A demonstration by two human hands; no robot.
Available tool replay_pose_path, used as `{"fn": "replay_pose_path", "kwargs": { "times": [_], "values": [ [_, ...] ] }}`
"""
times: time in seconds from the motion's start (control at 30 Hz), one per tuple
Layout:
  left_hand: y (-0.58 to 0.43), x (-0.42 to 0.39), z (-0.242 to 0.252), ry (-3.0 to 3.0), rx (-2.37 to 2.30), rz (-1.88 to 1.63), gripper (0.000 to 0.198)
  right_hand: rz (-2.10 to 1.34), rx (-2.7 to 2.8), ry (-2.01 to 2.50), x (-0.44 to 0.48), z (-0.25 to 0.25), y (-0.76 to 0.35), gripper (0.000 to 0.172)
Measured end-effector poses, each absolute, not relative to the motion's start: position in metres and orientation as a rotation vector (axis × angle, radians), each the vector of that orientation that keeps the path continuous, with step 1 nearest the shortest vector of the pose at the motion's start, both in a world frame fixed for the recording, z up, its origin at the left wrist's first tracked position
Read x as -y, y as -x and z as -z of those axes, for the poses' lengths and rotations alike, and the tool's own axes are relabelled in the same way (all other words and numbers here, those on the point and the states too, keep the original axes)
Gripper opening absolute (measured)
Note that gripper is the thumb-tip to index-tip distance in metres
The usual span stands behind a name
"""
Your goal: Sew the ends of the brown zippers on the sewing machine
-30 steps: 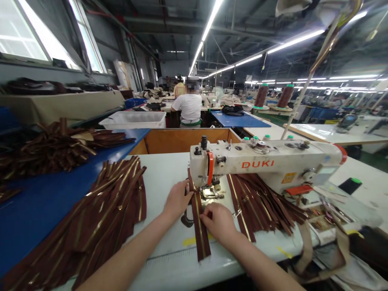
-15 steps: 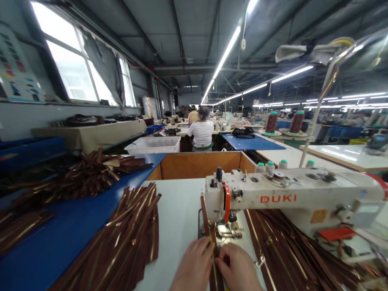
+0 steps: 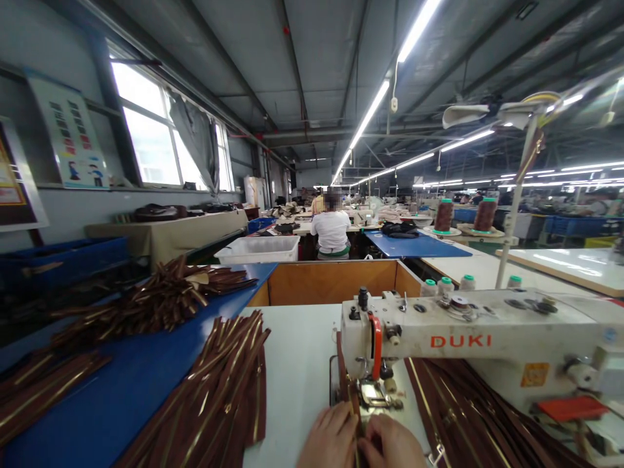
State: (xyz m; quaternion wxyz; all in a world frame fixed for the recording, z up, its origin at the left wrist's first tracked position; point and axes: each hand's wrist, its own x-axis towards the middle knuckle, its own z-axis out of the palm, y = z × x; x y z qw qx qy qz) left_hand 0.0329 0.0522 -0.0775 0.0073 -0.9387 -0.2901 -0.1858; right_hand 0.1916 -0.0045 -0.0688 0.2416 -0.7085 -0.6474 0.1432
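Observation:
A brown zipper with gold teeth [image 3: 342,367] runs along the left side of the presser foot [image 3: 374,392] of a white sewing machine [image 3: 458,341]. My left hand [image 3: 329,435] is closed on it just in front of the foot, fingertips pressed onto the tape. Close beside it, my right hand [image 3: 392,442] pinches the same zipper with thumb and curled fingers. The lower ends of both hands run out of the frame. A pile of brown zippers [image 3: 219,396] lies left of my hands, and more zippers [image 3: 455,403] lie under the machine arm at right.
More zippers [image 3: 160,296] are heaped on a blue board [image 3: 102,396] at left. A wooden-sided bin [image 3: 331,284] stands behind the sewing table [image 3: 292,351]. Thread cones [image 3: 443,216] and a metal pole [image 3: 511,208] rise behind the machine. Further off, a person in white [image 3: 330,232] sits facing away.
The view has tilted up and turned a little left, so everything appears lower and further right. Both hands stay on the zipper close to the presser foot.

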Motion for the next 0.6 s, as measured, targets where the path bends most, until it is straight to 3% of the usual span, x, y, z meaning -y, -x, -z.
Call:
{"fn": "replay_pose_path", "kwargs": {
  "times": [0.6],
  "values": [
    [-0.039, -0.021, 0.051, 2.938, 1.022, 0.701, 0.037, -0.379, 1.852, 1.793, 0.031, 0.035, -0.195, 0.023]
  ]
}}
